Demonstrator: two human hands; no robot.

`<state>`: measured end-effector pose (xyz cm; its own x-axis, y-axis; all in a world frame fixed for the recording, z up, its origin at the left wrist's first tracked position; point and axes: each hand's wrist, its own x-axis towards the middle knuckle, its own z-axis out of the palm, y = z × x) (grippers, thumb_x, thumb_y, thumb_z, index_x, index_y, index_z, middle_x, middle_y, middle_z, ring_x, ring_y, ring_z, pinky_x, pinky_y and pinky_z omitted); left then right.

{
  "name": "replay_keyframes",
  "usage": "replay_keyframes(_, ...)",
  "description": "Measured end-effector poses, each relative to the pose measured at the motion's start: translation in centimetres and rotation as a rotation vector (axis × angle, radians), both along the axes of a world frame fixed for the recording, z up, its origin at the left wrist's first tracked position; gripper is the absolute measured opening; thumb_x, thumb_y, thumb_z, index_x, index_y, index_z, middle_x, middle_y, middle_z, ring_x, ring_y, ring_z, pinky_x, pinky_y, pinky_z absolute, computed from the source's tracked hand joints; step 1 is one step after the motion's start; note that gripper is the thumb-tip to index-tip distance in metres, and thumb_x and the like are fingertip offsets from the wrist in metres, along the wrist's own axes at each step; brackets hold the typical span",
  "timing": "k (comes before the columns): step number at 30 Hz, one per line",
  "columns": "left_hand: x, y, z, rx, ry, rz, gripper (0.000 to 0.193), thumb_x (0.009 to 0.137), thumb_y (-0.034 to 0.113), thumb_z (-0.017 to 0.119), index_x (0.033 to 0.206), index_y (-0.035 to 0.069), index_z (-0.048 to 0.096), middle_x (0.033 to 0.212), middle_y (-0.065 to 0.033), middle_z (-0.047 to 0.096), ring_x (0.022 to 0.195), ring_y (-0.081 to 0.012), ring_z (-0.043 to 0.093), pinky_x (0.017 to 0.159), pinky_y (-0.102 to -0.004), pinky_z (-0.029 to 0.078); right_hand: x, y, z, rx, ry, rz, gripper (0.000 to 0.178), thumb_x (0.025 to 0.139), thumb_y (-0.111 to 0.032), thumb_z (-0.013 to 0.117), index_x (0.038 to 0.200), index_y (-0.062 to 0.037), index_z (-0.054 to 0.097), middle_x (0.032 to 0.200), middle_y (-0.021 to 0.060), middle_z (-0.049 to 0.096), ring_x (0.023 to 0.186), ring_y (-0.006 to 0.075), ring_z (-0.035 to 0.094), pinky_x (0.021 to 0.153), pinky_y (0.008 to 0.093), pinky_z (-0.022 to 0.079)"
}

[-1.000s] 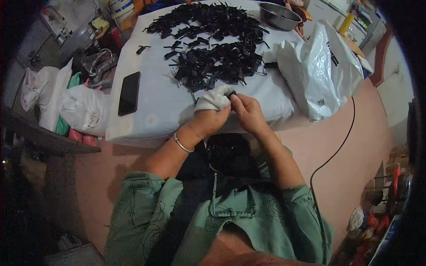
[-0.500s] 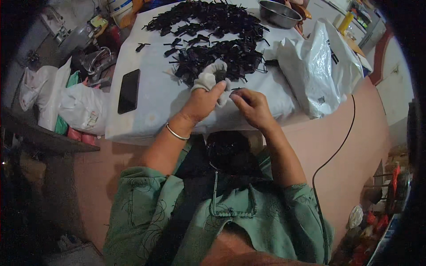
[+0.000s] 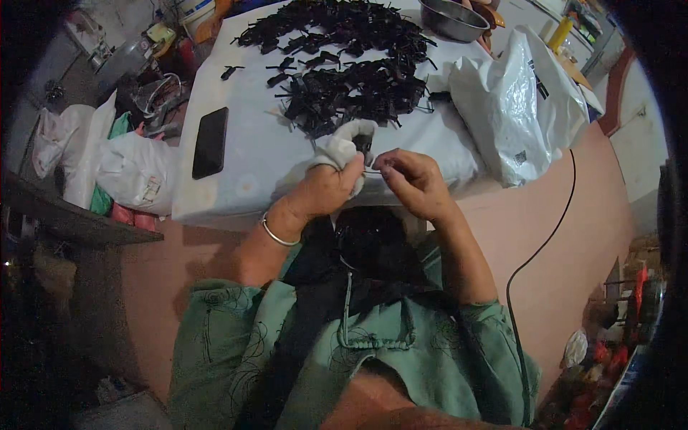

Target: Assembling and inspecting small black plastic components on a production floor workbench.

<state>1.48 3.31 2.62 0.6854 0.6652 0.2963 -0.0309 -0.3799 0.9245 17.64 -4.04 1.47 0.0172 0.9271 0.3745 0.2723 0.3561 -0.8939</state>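
Observation:
My left hand point(image 3: 326, 179), its fingers covered by a whitish glove and a metal bangle on the wrist, is closed around a small black plastic part point(image 3: 364, 145). Bare and curled, my right hand point(image 3: 416, 186) sits just to the right of it, thumb and forefinger pinched together. Something thin and pale shows between the two hands, but I cannot make out what my right fingertips grip. Both hands are over the near edge of the white-covered table point(image 3: 258, 168). Beyond them spreads a large heap of similar black parts point(image 3: 351, 86) with thin prongs.
A dark phone point(image 3: 211, 143) lies on the table's left. To the right stands a white plastic bag point(image 3: 502, 107), with a metal bowl point(image 3: 453, 20) at the back. Stuffed bags point(image 3: 136, 175) fill a left-hand shelf. A black cable point(image 3: 510, 287) hangs down at the right.
Both hands have come slightly nearer to me. The left hand has turned, so the black part in it shows more. My right hand has shifted a little to the right.

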Motion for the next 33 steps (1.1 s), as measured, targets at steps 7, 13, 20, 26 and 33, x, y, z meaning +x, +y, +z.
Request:
replay_keyframes(7,-1.0,-1.6,-0.3,-0.122,-0.007,-0.081,0.035,0.084,0.007,0.043,0.119,0.005,0.040,0.069,0.0016,0.047,0.053,-0.0042,0.042,0.048,-0.0208,0.037,-1.3,-0.6,-0.5,0.041,-0.012,-0.104,0.012,0.079,-0.011,0.060,0.079,0.0011,0.058,0.064,0.0048,0.055,0.058,0.0078,0.048,0.054,0.0225,0.040)
replay_keyframes(13,-1.4,-2.3,-1.2,-0.241,-0.042,-0.080,0.031,0.083,0.007,0.043,0.115,0.005,0.042,0.067,0.0013,0.047,0.055,-0.0061,0.044,0.048,-0.0222,0.037,-2.5,-0.4,-1.2,0.002,0.074,-0.080,0.018,0.082,-0.015,0.057,0.075,0.0012,0.056,0.059,0.0087,0.052,0.055,0.0116,0.047,0.051,0.0274,0.040)
replay_keyframes(20,-2.4,-3.3,-3.3,0.449,0.004,0.184,0.017,0.080,0.007,0.047,0.095,-0.001,0.049,0.092,-0.0193,0.050,0.079,-0.0362,0.052,0.069,-0.0373,0.043,-4.0,-1.4,-1.0,-0.137,-0.233,-0.001,0.026,0.087,-0.018,0.048,0.073,0.0033,0.048,0.058,0.0163,0.044,0.055,0.0120,0.042,0.051,0.0336,0.037)
replay_keyframes(26,-3.6,-4.9,-3.8,0.395,0.124,0.186,0.016,0.079,0.005,0.046,0.094,-0.001,0.048,0.094,-0.0191,0.050,0.082,-0.0357,0.052,0.070,-0.0362,0.043,-5.8,-2.0,-3.6,-0.194,-0.006,0.023,0.025,0.091,-0.019,0.043,0.076,0.0010,0.050,0.059,-0.0023,0.037,0.059,0.0071,0.035,0.053,0.0256,0.036)
replay_keyframes(33,-4.1,-4.4,-3.8,0.388,0.099,0.126,0.024,0.078,0.003,0.043,0.102,-0.001,0.044,0.087,-0.0165,0.050,0.076,-0.0293,0.051,0.068,-0.0348,0.042,-5.2,-1.7,-4.0,-0.239,-0.052,0.168,0.028,0.092,-0.020,0.041,0.076,0.0011,0.050,0.063,-0.0017,0.044,0.063,0.0064,0.037,0.057,0.0245,0.037)
